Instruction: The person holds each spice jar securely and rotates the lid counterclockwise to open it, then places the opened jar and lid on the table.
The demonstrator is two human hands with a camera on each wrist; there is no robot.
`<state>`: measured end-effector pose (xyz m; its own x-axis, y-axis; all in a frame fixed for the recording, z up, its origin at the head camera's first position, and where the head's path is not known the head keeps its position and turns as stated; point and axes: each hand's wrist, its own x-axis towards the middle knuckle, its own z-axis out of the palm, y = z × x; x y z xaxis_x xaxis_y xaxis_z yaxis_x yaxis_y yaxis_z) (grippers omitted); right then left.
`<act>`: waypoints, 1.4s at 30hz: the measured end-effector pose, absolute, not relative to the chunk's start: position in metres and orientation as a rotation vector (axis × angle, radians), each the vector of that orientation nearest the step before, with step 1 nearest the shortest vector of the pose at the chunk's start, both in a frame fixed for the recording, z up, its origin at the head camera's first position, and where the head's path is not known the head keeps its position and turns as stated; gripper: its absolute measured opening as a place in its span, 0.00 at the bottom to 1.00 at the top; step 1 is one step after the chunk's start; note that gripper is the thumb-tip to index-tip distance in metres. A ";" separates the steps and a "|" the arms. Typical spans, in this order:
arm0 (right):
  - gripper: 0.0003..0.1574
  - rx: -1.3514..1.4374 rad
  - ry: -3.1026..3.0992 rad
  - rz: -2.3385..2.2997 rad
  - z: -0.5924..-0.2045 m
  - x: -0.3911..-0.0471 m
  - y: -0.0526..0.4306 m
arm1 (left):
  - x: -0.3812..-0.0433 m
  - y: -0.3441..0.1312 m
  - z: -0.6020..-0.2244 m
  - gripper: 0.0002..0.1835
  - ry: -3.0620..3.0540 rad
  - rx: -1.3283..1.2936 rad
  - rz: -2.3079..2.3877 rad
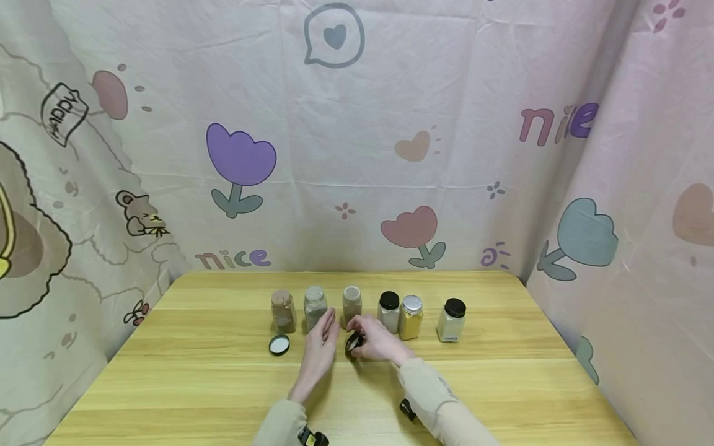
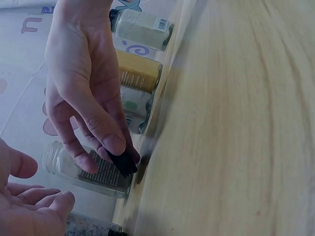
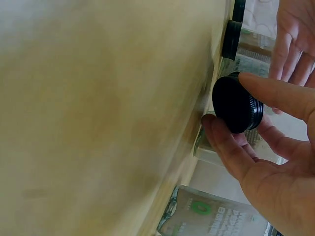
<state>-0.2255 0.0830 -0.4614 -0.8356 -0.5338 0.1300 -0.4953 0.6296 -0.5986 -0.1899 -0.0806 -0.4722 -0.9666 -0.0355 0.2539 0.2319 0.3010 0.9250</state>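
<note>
Wooden table [image 1: 195,390]: right hand [image 1: 378,339] pinches black lid [image 3: 234,105], jar [image 1: 352,306] at twelve o'clock, relaxed left hand [image 1: 320,351] at nine; likely uncapping, next needing gentle set-down.

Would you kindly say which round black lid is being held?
The round black lid pinched by the right hand; every other one sits unheld, the left hand being empty.

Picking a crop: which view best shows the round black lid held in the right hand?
Right wrist: the round black lid appears large, nearly face-on, ribbed rim visible. Left wrist shows it narrow, edge-on; head, small and tilted.
</note>
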 end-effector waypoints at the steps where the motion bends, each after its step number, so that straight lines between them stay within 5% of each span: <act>1: 0.27 -0.880 2.787 -0.979 -0.461 -0.226 0.082 | -0.189 -0.081 -0.472 0.25 -2.337 -0.178 -1.729; 20: 0.26 -0.862 2.906 -0.928 -0.465 -0.226 0.077 | -0.188 -0.087 -0.478 0.25 -2.318 -0.179 -1.793; 42: 0.19 -0.914 3.093 -1.725 -0.460 -0.214 0.094 | -0.188 -0.087 -0.478 0.25 -2.303 -0.236 -1.795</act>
<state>-0.2139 0.0944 -0.4604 -0.7531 -0.1623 0.6376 -0.6277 0.4675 -0.6224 -0.1881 -0.0872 -0.4783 -0.9646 -0.0038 0.2637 0.2547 0.2447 0.9355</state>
